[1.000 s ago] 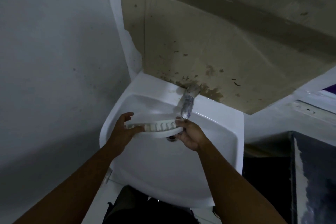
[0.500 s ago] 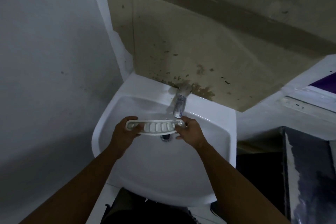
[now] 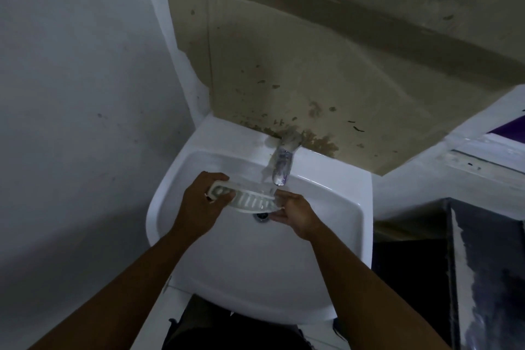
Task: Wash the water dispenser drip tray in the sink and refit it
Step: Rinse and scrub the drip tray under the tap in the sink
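The white slotted drip tray point(image 3: 247, 200) is held over the bowl of the white sink point(image 3: 255, 264), just above the drain point(image 3: 262, 216). My left hand point(image 3: 199, 207) grips its left end, fingers wrapped over the rim. My right hand point(image 3: 295, 214) holds its right end, right under the spout of the metal tap point(image 3: 282, 167). The tray is tilted, left end higher. Whether water runs from the tap I cannot tell.
A stained brown cardboard sheet point(image 3: 312, 79) leans on the wall behind the sink. A plain wall point(image 3: 71, 122) stands close on the left. A white ledge point(image 3: 468, 156) and a dark panel point(image 3: 483, 264) are on the right.
The tray has tipped from level to slanted, its left end raised by my left hand. Its right end stays under the tap spout.
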